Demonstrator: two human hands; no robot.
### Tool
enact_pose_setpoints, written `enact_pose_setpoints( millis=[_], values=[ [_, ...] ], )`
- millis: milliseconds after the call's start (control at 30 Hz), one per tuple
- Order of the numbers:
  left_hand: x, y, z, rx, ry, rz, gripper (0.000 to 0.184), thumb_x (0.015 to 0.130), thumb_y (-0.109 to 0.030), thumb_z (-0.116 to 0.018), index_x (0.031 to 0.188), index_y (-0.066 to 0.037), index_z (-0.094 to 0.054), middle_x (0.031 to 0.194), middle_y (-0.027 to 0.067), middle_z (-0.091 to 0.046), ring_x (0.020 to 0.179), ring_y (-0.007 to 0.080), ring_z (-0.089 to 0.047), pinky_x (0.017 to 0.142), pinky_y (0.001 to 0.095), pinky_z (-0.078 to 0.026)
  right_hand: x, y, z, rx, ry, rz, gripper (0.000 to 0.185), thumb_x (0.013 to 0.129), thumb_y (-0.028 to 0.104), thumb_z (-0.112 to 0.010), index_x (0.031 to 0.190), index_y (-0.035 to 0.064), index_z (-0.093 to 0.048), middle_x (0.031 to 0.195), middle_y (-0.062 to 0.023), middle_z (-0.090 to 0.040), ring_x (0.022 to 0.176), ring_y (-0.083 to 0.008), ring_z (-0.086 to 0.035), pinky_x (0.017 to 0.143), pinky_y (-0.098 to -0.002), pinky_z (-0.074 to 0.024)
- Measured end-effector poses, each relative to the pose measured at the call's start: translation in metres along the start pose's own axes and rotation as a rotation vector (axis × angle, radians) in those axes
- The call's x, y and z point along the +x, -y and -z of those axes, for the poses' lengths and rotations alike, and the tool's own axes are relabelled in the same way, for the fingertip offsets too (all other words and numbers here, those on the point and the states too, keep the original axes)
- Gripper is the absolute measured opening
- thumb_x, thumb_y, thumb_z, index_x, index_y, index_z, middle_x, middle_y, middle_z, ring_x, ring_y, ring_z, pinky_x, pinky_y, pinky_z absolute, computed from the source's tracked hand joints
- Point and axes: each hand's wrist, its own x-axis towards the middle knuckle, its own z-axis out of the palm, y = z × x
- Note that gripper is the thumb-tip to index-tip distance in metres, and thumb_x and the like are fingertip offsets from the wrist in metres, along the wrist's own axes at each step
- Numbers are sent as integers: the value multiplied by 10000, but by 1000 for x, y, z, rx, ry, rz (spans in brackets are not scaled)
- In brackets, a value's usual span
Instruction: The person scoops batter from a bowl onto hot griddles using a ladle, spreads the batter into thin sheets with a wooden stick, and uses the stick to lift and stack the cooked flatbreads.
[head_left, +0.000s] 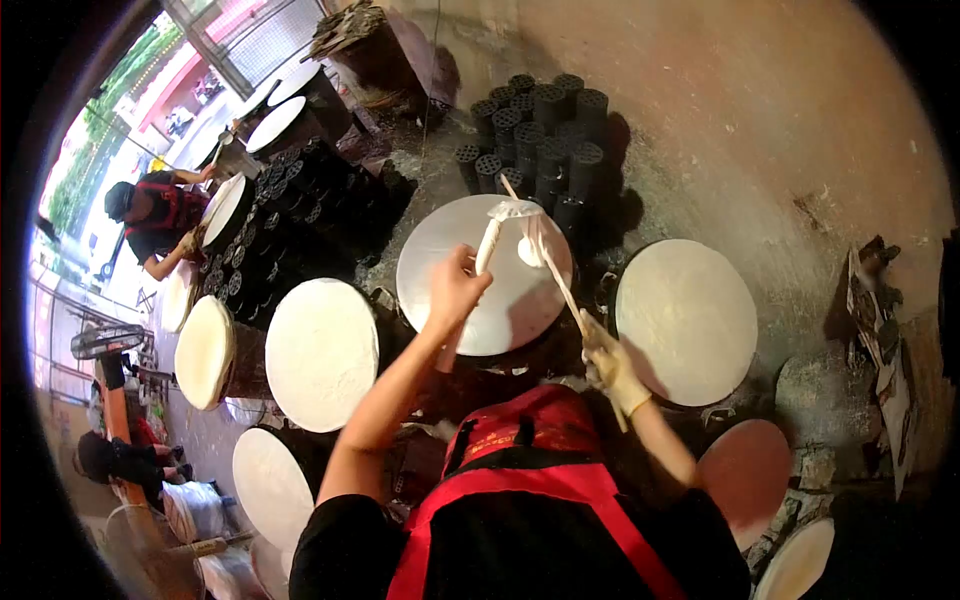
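Observation:
In front of me is a round grey griddle plate (440,285) with a small white patch of batter (530,252) near its right side. My left hand (458,290) is bare and closed around the pale handle of a batter-coated tool (514,210), whose wide white head is over the far part of the plate. My right hand (612,366), in a light glove, grips a long wooden stick (563,288). The stick slants over the plate and reaches behind the tool's head. Whether the two tools touch, I cannot tell.
Honeycomb coal briquettes (550,110) stand stacked behind the plate. Round pale-topped drums flank me, one right (687,322) and one left (322,355). More briquettes (300,210) are piled farther left. A co-worker (150,215) is at another drum. A fan (107,342) stands far left.

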Motion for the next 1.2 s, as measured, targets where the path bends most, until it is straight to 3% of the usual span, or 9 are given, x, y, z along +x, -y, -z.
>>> enact_pose_setpoints(
  millis=[67,267,433,567,667,800,900,1000,1200],
  values=[
    [11,19,-39,-177,-52,100,309,714,-77,-613,984,52,-537,660,118,-601,493,155,-573,412,283,-445,26,-61,8,113,-49,238,444,900,175,-569,1331,212,-467,1200,19,-554,538,-45,-431,472,-195,-381],
    [50,59,-88,-529,-314,149,262,767,-86,-586,955,27,-442,604,77,-533,428,148,-506,371,281,-392,39,-94,-4,-1049,-496,583,605,817,200,-599,1376,278,-378,870,-221,-556,777,-376,-583,707,-452,-476],
    [59,-4,-31,-906,-227,-26,214,918,-205,-533,954,-14,-441,657,79,-531,455,145,-506,413,245,-405,85,-17,-49,-804,-360,482,621,820,172,-590,1391,193,-347,958,-251,-564,812,-344,-603,720,-418,-480],
    [36,-32,12,-908,-242,177,197,925,-228,-503,965,-37,-477,862,55,-549,734,128,-532,574,228,-428,199,-43,-72,-105,-267,643,373,868,176,-556,1235,117,-527,736,-51,-559,573,-149,-518,537,-273,-432],
    [-11,0,41,-895,-169,409,151,904,-216,-523,864,-80,-471,706,-3,-471,581,84,-443,487,210,-360,124,-10,-95,478,-169,-6,318,881,150,-544,1194,208,-558,582,53,-451,361,-62,-345,316,-227,-277],
    [-113,43,69,-798,-143,661,221,880,-196,-556,741,-138,-394,563,-61,-346,430,57,-314,362,208,-241,45,-55,-138,540,-471,221,415,902,190,-547,1296,304,-486,544,80,-385,357,-50,-354,301,-205,-260],
    [-175,65,84,-873,-294,718,231,876,-195,-571,748,-144,-386,558,-66,-319,422,46,-301,349,208,-211,49,-64,-169,778,-410,44,213,898,346,-533,1059,228,-608,540,54,-374,349,-87,-333,317,-235,-235],
    [-212,80,102,-865,-383,724,205,876,-187,-578,778,-138,-405,567,-58,-337,417,45,-302,351,206,-215,129,-66,-193,689,-509,109,386,811,581,-531,763,200,-563,539,48,-383,375,-111,-335,357,-282,-255],
    [-235,102,134,-921,-447,668,150,882,-170,-576,856,-120,-436,622,-23,-414,430,52,-343,344,183,-252,165,11,-206,193,-401,154,247,880,347,-544,1021,155,-611,592,33,-486,404,-91,-406,359,-250,-337]
  ],
)
